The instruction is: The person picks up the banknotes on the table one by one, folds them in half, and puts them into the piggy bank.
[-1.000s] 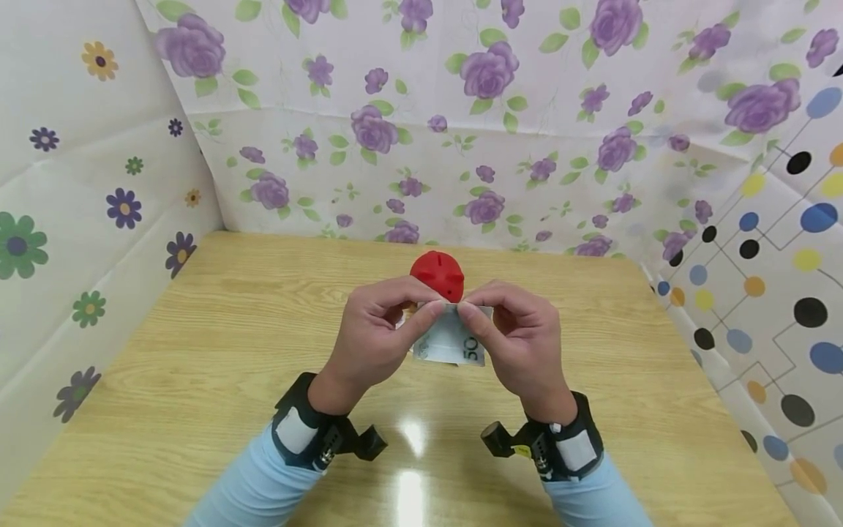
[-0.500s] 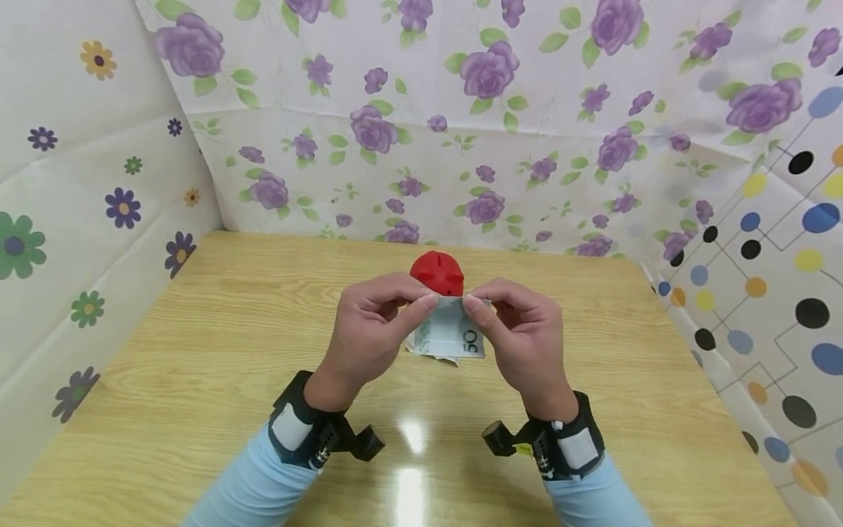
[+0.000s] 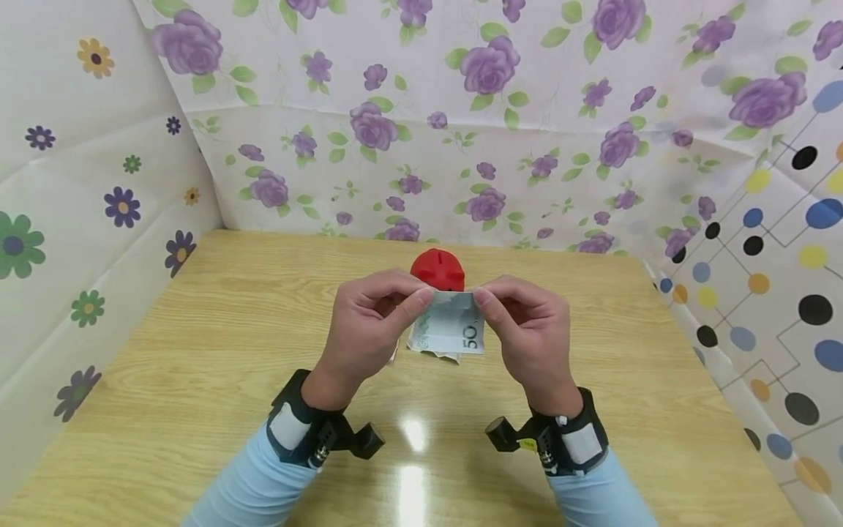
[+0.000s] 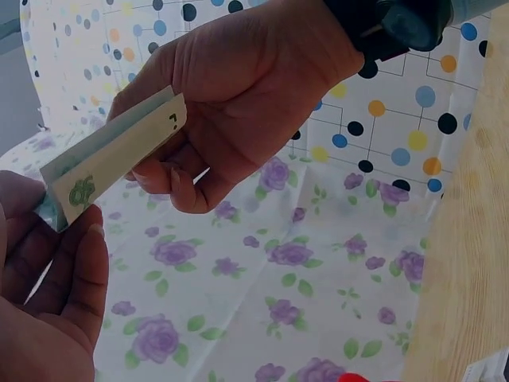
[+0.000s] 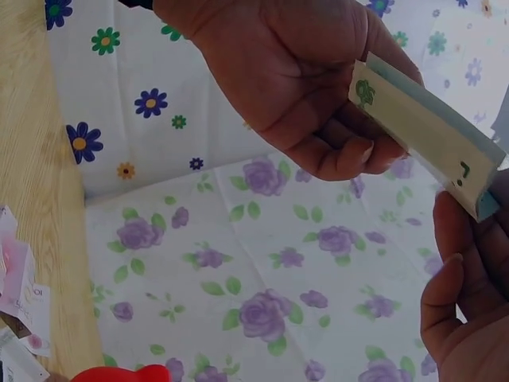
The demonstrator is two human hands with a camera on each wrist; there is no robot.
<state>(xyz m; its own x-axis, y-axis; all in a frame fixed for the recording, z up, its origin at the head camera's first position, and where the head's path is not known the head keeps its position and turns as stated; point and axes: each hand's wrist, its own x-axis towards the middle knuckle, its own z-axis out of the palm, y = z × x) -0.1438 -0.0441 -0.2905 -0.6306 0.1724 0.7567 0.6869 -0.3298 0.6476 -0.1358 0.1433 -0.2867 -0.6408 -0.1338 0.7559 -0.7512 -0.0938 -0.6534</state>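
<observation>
From my end, I see the note (image 3: 451,326) raised over the counter (image 3: 230,329), straight between the left hand (image 3: 365,326) and the right hand (image 3: 532,329), its folded long axis running from one to the other, so I count neither as nearer. Each has thumb and finger closed in a pinch on its own end. The red thing (image 3: 437,268) sits farther out, past the note's top edge
</observation>
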